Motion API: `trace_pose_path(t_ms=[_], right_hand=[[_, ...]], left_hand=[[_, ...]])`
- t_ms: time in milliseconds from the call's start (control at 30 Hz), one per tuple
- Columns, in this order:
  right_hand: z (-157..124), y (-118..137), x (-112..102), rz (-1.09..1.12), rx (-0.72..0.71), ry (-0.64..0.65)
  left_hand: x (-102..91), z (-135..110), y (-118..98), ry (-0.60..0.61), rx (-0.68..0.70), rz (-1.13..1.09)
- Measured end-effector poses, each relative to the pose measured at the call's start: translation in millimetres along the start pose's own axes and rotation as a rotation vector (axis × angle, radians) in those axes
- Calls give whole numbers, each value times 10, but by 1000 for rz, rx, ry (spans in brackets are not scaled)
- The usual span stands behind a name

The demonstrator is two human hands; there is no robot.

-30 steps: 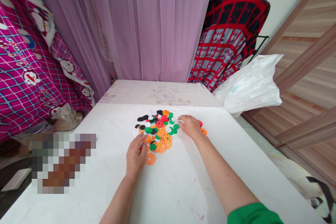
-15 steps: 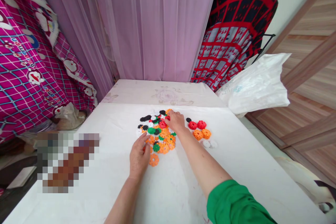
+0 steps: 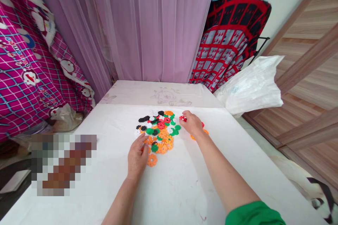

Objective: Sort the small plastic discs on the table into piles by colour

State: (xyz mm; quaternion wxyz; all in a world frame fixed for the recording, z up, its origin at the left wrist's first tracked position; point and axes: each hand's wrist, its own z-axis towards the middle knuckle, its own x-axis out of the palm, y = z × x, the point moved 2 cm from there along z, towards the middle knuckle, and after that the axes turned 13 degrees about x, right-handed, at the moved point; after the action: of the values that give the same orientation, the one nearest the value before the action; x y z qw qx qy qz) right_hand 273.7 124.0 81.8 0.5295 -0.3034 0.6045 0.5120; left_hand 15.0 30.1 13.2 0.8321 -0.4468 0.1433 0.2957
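A mixed heap of plastic snowflake discs [image 3: 164, 135] in orange, green, red, black and white lies mid-table. My right hand [image 3: 192, 123] is closed on a red snowflake disc [image 3: 182, 119], held at the fingertips to the right of the heap. Beneath and behind that hand, red and orange discs [image 3: 193, 136] show only in part. My left hand [image 3: 137, 154] rests at the heap's left edge, fingers apart and slightly curled, touching or close to orange discs. A single orange disc [image 3: 152, 160] lies at the near end of the heap.
A white cloth covers the table [image 3: 169, 190]. Beyond its far edge hangs a purple curtain [image 3: 150, 28]. A white plastic bag [image 3: 253, 88] stands at the right edge. On the left lies a blurred-out item [image 3: 67, 165], near a pink patterned cloth [image 3: 31, 59].
My right hand has moved right, from the heap toward the separate discs, carrying a red disc. My left hand stays at the heap's left edge. The view has shifted slightly.
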Motion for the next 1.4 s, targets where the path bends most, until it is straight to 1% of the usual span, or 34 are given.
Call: trace_pose_path(t_ms=[100,200,400,567,667,733,900,967,1100,1167,1233,1400], right_hand=[[6,-256,-80,-53,-7,-19],[-4,-398,-85,-92,-12,1],[-28,-447,-34,-128,-21,-6],[-50,-428,-98,-117,-6,13],[-73,-339,-137,-106,-38,-3],[-101,-224,-119,-97,-84,-2],[-226,190,84,-71,-197,69],[-276,358,173,-56,-241,79],[-340,621,282,-40,-385,83],[-349,697,307,-73,-413,99],[-350,741,318,-114,-406,106],[-362,787,336,-151,-395,93]], left_hand=[[-1,8,-3,-2,-1,5],[-7,19,-5,-7,10,12],[-18,22,-4,-13,15,33],[-17,14,-7,-7,2,31],[-17,16,-8,-2,7,21],[-18,19,-10,-5,7,17],[-15,23,-15,-10,13,2],[-11,21,-11,-12,15,0],[-3,16,2,-14,13,-1],[-1,15,4,-14,11,-4],[0,15,2,-14,7,-6],[-1,14,-2,-11,5,-7]])
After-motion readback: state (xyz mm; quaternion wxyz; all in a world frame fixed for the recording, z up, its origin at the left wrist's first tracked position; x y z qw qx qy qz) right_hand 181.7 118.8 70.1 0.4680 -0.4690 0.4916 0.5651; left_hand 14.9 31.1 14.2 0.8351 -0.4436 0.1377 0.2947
